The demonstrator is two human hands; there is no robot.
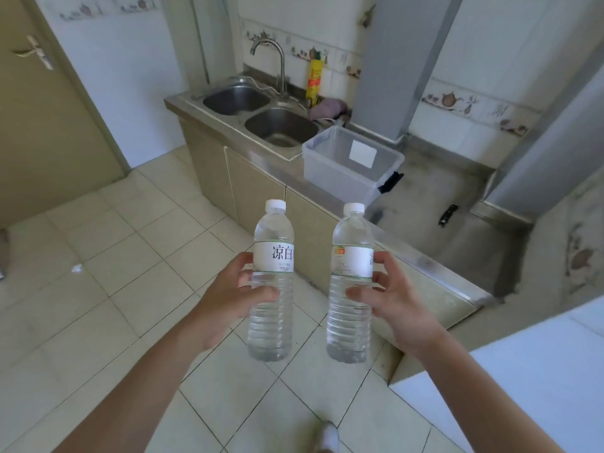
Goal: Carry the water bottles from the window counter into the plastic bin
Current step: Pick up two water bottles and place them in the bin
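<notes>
Each hand's grip is wrapped mid-body round an upright water bottle, left hand [228, 289] on the left bottle [273, 282], right hand [392, 295] on the right bottle [351, 286], carried caps-up toward the empty clear plastic bin [330, 176] on the desk [441, 197] ahead.

Bare forearms [137, 380] with no sleeves; a white shoe [330, 436] below.
</notes>
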